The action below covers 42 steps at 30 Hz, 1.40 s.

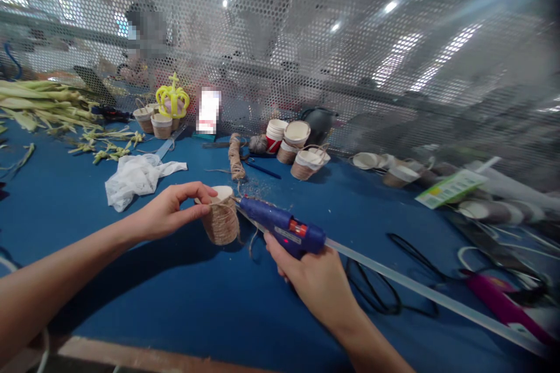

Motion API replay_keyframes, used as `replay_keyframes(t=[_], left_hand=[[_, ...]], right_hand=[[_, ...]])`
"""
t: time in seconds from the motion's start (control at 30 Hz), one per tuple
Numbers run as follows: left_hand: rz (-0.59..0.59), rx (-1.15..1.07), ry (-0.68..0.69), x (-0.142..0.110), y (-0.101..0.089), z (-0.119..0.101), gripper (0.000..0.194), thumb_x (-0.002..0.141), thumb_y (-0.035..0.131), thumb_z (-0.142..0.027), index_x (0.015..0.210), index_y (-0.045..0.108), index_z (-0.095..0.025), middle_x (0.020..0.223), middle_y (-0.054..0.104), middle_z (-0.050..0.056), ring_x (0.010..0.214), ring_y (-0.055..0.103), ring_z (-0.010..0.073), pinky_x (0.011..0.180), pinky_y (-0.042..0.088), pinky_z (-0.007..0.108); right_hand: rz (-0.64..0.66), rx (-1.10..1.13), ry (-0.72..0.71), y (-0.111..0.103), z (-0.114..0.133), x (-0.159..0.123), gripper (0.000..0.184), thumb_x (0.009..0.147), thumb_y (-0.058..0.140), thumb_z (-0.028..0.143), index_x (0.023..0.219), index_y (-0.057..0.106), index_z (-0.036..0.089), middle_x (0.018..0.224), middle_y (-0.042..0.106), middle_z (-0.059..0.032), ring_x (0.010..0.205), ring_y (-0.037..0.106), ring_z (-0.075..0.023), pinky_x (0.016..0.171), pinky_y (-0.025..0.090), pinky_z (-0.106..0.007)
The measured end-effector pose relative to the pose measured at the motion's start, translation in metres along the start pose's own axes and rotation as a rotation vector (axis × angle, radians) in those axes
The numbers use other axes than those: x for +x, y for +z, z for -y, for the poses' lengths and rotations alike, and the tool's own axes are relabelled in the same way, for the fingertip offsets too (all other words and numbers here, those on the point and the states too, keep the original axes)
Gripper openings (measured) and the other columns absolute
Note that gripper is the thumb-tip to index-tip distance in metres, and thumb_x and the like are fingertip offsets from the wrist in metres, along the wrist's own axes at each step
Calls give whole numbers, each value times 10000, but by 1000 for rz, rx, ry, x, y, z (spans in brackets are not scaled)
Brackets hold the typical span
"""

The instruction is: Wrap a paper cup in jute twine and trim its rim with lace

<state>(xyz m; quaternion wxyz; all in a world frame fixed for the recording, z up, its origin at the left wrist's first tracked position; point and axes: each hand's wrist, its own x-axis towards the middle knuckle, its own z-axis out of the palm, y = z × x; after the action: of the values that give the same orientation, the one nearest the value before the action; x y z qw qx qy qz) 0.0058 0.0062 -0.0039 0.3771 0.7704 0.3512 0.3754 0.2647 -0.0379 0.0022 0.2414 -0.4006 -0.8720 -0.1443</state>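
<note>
In the head view, my left hand pinches the rim of a small paper cup wrapped in twine, its white mouth facing up and tilted. A strand of twine runs loosely along the upper side of the cup. My right hand is wrapped around the handle of a blue hot glue gun. The gun's nozzle is at the cup's right rim; whether it touches cannot be made out. From the gun's back end a long clear glue stick reaches toward the lower right.
Beyond the cup lie a twine bundle and a blue pen. Several more cups line the mesh panel. At left are a crumpled white cloth and green husks. A black cord loops at right.
</note>
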Motion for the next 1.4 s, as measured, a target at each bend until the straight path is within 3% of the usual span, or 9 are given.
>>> replay_keyframes(t=[0.13, 0.37, 0.5, 0.7, 0.87, 1.0, 1.2, 1.4], left_hand=[[7, -10, -2, -1, 0, -1, 136, 846, 476, -268, 775, 512, -158, 946, 612, 84, 1057, 527, 207, 892, 399, 340], [8, -16, 10, -1, 0, 0, 139, 850, 474, -267, 776, 513, -156, 969, 612, 88, 1056, 528, 206, 902, 398, 354], [11, -23, 9, -1, 0, 0, 137, 852, 473, -270, 780, 511, -159, 970, 619, 86, 1053, 532, 211, 906, 403, 368], [10, 3, 8, 0, 0, 0, 152, 853, 468, -282, 765, 507, -165, 933, 619, 79, 1057, 529, 214, 909, 405, 374], [8, -4, 7, 0, -1, -1, 164, 853, 470, -295, 752, 496, -168, 910, 619, 77, 1066, 525, 221, 892, 415, 357], [14, -19, -2, 0, 0, -1, 167, 854, 467, -301, 756, 492, -168, 921, 617, 81, 1073, 523, 224, 893, 410, 348], [5, 0, -9, 0, -1, -2, 148, 845, 476, -282, 761, 502, -164, 934, 612, 85, 1066, 521, 223, 896, 404, 364], [6, -3, -9, 0, 0, -1, 152, 846, 478, -289, 768, 509, -162, 937, 612, 84, 1065, 521, 216, 906, 400, 362]], right_hand=[[-3, -149, -232, -4, 6, 3, 445, 730, 355, -34, 904, 723, 146, 425, 601, -26, 373, 547, -153, 431, 413, -242], [18, -156, -147, 0, 12, 0, 434, 746, 395, -9, 928, 715, 221, 485, 646, -6, 447, 592, -140, 444, 419, -201], [55, -165, -199, -3, 7, 0, 437, 717, 409, -12, 948, 713, 201, 435, 619, -8, 411, 576, -146, 437, 433, -215], [171, -79, -53, -1, -1, 0, 450, 719, 394, -4, 984, 707, 180, 571, 679, -57, 442, 595, -164, 458, 471, -255], [155, -88, -19, 7, -4, 0, 432, 753, 377, 37, 978, 711, 193, 619, 688, -66, 477, 609, -183, 467, 472, -278], [161, -32, -31, 5, -6, 3, 476, 729, 338, 14, 981, 711, 167, 540, 659, -61, 405, 570, -166, 443, 462, -270], [106, 155, 146, 5, 0, 0, 317, 804, 420, 168, 907, 720, 191, 545, 655, -50, 466, 600, -179, 469, 477, -275], [93, 404, 343, 2, 5, -1, 276, 833, 447, 263, 816, 714, 196, 416, 583, -6, 369, 545, -147, 407, 457, -243]])
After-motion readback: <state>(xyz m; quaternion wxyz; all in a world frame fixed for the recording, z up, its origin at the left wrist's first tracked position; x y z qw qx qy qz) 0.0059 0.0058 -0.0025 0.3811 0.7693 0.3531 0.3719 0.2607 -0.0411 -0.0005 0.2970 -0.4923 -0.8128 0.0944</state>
